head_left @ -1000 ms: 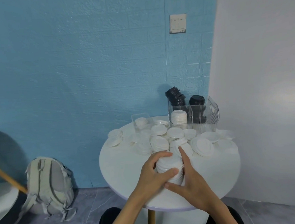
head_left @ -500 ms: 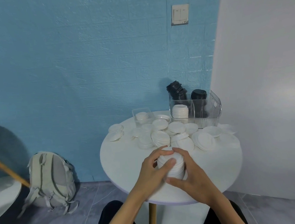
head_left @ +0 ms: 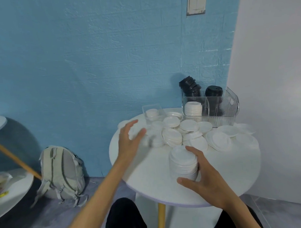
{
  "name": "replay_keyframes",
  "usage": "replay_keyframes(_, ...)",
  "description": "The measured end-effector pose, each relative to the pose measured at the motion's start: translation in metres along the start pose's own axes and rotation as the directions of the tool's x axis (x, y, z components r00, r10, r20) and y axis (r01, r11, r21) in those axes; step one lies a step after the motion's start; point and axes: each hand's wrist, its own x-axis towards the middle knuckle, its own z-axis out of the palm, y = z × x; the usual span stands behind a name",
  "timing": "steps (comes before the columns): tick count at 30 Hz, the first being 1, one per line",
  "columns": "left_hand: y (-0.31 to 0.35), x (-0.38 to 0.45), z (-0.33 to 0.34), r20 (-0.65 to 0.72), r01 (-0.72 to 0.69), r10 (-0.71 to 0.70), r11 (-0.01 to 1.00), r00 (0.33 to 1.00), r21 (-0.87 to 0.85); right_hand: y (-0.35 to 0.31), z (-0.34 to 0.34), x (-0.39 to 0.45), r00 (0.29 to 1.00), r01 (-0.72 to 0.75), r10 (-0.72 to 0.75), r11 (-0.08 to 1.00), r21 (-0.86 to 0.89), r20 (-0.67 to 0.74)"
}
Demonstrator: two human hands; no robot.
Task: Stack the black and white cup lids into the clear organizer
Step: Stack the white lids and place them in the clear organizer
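Head view: round white table (head_left: pixel 235 175) by blue wall. Right hand (head_left: pixel 205 177) cups near stack (head_left: pixel 183 162) of white lids at table's near middle, fingers and thumb curled round its right side. Left hand (head_left: pixel 130 140) blurred, fingers spread wide, holding nothing, above table's left part. Loose white lids (head_left: pixel 189 125) scattered across far half. Clear organizer (head_left: pixel 220 110) at far right edge: white lids in left compartment, black lids (head_left: pixel 213 91) behind and right. Backpack (head_left: pixel 62 171) on floor, left.
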Motion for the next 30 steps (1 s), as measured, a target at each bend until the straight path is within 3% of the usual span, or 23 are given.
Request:
replay_keyframes(4,-0.049,0.063,-0.022,-0.132,0.176,-0.133,0.899,0.982,0.4,0.0,0.0,-0.001,1.0,-0.015,0.015,1.0,0.007,0.002)
replay_keyframes(6,-0.066,0.077,-0.026,-0.127,0.271,-0.239,0.837,0.963,0.476,0.0,0.0,-0.001,1.0,-0.016,0.015,1.0,0.018,0.005)
replay_keyframes(9,-0.078,0.087,-0.026,-0.067,0.282,-0.292,0.802,0.954,0.526,-0.001,0.001,-0.001,1.0,-0.028,0.028,0.999,0.02,0.009)
replay_keyframes(18,-0.084,0.097,-0.014,-0.107,0.346,-0.333,0.839,0.937,0.42,-0.004,0.001,-0.002,0.999,-0.049,0.049,0.999,-0.002,0.004)
replay_keyframes(26,-0.067,0.137,-0.025,-0.133,0.301,-0.275,0.92,0.952,0.25,-0.01,0.002,-0.004,0.996,-0.084,0.084,0.996,-0.007,-0.002)
replay_keyframes(30,-0.064,0.166,-0.019,-0.094,0.264,-0.247,0.901,0.964,0.345,-0.01,0.002,0.0,0.994,-0.107,0.107,0.994,-0.025,-0.003)
